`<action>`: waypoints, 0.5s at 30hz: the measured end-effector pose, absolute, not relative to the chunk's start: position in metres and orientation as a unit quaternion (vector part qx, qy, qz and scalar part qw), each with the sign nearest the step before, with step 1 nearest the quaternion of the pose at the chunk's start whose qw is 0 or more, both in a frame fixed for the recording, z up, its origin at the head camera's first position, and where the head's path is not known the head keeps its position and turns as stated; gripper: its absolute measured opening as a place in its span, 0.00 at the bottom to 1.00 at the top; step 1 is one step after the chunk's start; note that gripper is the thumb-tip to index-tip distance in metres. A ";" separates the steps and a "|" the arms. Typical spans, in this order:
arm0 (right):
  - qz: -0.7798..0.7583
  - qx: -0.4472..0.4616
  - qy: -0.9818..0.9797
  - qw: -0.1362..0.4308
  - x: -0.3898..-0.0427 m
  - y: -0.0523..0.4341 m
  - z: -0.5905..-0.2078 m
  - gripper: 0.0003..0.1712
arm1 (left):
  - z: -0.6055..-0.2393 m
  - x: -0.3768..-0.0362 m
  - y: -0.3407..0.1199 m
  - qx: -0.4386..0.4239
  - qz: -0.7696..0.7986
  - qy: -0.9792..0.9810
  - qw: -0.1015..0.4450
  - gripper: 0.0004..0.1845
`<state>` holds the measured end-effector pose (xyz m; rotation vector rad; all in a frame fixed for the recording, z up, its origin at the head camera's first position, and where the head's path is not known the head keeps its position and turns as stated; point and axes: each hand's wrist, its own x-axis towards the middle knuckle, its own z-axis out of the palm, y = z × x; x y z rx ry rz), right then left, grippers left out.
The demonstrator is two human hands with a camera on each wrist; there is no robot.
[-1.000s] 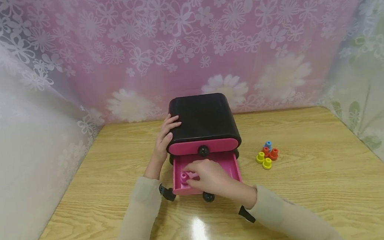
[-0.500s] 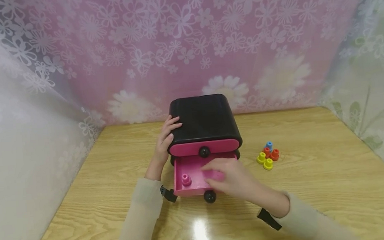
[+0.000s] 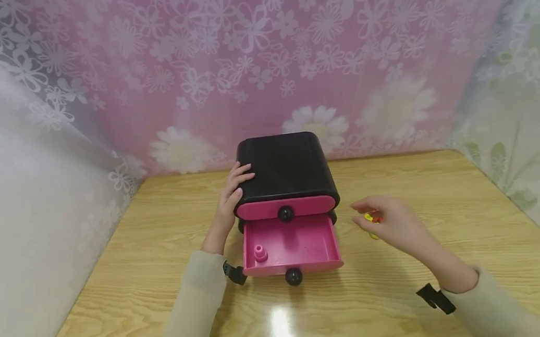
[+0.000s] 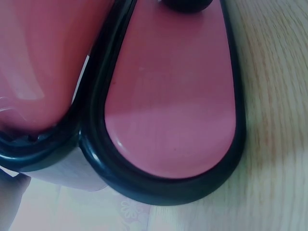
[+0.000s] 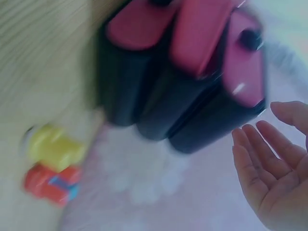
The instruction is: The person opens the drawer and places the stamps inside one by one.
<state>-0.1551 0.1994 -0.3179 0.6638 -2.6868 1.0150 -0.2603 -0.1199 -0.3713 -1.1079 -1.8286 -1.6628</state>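
My left hand (image 3: 231, 196) rests against the left side of a black drawer unit (image 3: 283, 162), fingers lying over its top edge. Below the closed pink top drawer, a pink drawer (image 3: 298, 242) is pulled out. One small pink stepped peg (image 3: 259, 253) stands in its left front corner. My right hand (image 3: 391, 222) hovers to the right of the unit with thumb and fingers apart and nothing between them. It partly hides the small pegs behind it; a yellow peg (image 5: 53, 147) and a red peg (image 5: 50, 184) show blurred in the right wrist view.
The unit stands on a wood-grain table (image 3: 141, 282) before a pink floral cloth (image 3: 262, 59). Black round knobs stick out from the drawer fronts, such as the pulled-out drawer's knob (image 3: 294, 277). In the left wrist view a closed lower drawer front (image 4: 173, 96) shows.
My right hand has left the pink peg in the drawer and moved right, out of the drawer, to the coloured pegs. My left hand stays on the unit.
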 end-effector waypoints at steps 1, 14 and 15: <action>0.346 0.209 -0.911 0.087 -0.160 0.206 -0.320 0.14 | -0.371 -0.260 -0.120 -0.399 -0.599 -0.661 0.214 0.23; 0.308 0.126 -0.940 0.067 -0.221 0.263 -0.348 0.20 | -0.371 -0.259 -0.119 -0.404 -0.603 -0.654 0.213 0.22; 0.304 0.126 -0.942 0.067 -0.224 0.265 -0.350 0.20 | -0.371 -0.260 -0.120 -0.403 -0.602 -0.655 0.215 0.21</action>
